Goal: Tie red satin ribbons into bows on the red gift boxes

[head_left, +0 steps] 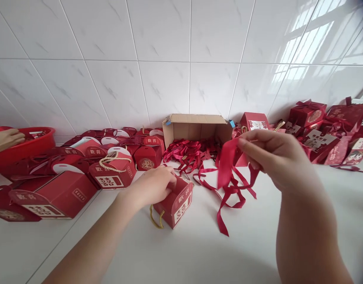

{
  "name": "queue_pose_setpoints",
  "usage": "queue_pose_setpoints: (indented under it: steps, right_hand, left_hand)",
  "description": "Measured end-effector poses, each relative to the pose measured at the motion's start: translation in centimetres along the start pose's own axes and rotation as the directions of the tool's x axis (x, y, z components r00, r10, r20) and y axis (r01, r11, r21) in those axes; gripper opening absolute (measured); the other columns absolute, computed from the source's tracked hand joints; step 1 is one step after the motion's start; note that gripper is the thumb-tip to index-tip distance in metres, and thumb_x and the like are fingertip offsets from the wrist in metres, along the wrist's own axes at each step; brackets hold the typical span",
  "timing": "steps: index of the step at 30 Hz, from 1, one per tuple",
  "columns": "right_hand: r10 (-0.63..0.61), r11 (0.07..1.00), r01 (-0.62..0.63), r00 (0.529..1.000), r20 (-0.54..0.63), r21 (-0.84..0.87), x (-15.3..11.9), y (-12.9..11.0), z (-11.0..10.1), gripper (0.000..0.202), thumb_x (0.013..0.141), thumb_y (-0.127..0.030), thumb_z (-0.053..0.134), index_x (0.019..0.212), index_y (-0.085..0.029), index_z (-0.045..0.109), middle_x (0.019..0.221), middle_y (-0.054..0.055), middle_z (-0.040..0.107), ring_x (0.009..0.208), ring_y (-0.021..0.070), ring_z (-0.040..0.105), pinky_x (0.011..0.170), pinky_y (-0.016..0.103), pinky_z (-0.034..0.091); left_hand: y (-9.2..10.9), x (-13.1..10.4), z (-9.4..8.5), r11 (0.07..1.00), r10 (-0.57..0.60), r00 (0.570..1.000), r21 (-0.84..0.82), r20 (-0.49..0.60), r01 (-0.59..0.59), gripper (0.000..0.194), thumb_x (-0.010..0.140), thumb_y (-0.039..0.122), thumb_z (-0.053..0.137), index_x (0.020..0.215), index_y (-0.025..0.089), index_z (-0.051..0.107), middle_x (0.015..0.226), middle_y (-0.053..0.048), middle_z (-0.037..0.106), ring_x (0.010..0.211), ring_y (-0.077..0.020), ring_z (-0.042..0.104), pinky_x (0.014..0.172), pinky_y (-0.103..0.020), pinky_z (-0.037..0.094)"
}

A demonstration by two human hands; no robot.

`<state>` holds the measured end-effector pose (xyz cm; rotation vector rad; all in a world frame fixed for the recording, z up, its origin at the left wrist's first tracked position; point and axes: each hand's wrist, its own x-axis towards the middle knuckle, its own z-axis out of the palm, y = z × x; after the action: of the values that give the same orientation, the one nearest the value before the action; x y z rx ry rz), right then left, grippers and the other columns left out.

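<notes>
Double-happiness gift box [176, 202]: on white tabletop [175, 258], left hand [158, 184] gripping its top; likely light, crushable, best held by edges; satin ribbon [225, 165]: pinched in right hand [268, 156], soft, probably slippery

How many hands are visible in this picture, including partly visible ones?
3: the left hand touching a red gift box, the right hand holding a red ribbon, and another person's hand over the red basin, far left.
</notes>
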<state>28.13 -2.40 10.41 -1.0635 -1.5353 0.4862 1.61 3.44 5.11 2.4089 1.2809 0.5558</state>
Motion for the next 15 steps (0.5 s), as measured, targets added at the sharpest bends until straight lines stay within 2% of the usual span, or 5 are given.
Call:
queue_pose_setpoints:
  steps: [3,7,9,11,15]
  right_hand:
    - [0.179,0.98,-0.153,0.958,0.225,-0.128,0.2,0.4,0.7,0.032,0.078,-0.042,0.065,0.06,-0.016,0.059,0.044,-0.007,0.031,0.034,0.002,0.023,0.03,0.015,0.014]
    - [0.286,0.953,-0.235,0.907,0.309,-0.193,0.3,0.6,1.9,0.034,0.076,-0.043,0.065,0.057,-0.016,0.055,0.046,-0.006,0.03,0.037,0.0026,0.022,0.032,0.015,0.014]
    - [0.292,0.954,-0.251,0.906,0.307,-0.167,0.3,0.4,2.3,0.036,0.076,-0.045,0.064,0.057,-0.017,0.053,0.046,-0.006,0.029,0.038,0.003,0.021,0.032,0.015,0.015]
    - [0.305,0.952,-0.273,0.898,0.317,-0.142,0.1,0.2,2.6,0.037,0.076,-0.047,0.063,0.058,-0.017,0.052,0.047,-0.006,0.029,0.038,0.0034,0.021,0.033,0.016,0.015]
    - [0.305,0.951,-0.302,0.871,0.386,-0.07,-0.1,-0.3,3.0,0.038,0.079,-0.05,0.06,0.063,-0.016,0.053,0.05,-0.006,0.029,0.041,0.0039,0.021,0.035,0.018,0.014]
  left_hand:
    - [0.2,0.3,0.6,0.987,0.002,0.996,0.157,0.09,-0.016,0.017,0.07,0.017,0.056,0.054,0.023,0.06,0.081,-0.006,0.061,0.088,-0.0279,0.055,0.071,-0.037,0.044]
    - [1.0,0.3,-0.3,0.965,0.126,0.99,0.224,0.056,-0.135,0.017,0.077,0.021,0.054,0.064,0.024,0.065,0.096,-0.006,0.062,0.108,-0.0304,0.046,0.086,-0.044,0.041]
    - [1.7,0.2,-0.9,0.974,0.18,0.983,0.145,-0.036,-0.173,0.017,0.083,0.026,0.051,0.08,0.026,0.067,0.102,-0.004,0.063,0.114,-0.0285,0.043,0.095,-0.044,0.038]
    - [2.6,-0.3,-1.3,0.987,0.156,0.978,-0.008,-0.135,-0.159,0.021,0.088,0.034,0.047,0.099,0.028,0.065,0.111,-0.002,0.062,0.118,-0.0257,0.044,0.097,-0.041,0.039]
    - [4.3,-1.5,-1.3,0.965,0.071,0.991,-0.244,-0.114,-0.097,0.043,0.077,0.047,0.064,0.117,0.032,0.057,0.124,0.0,0.057,0.116,-0.0255,0.05,0.093,-0.035,0.045]
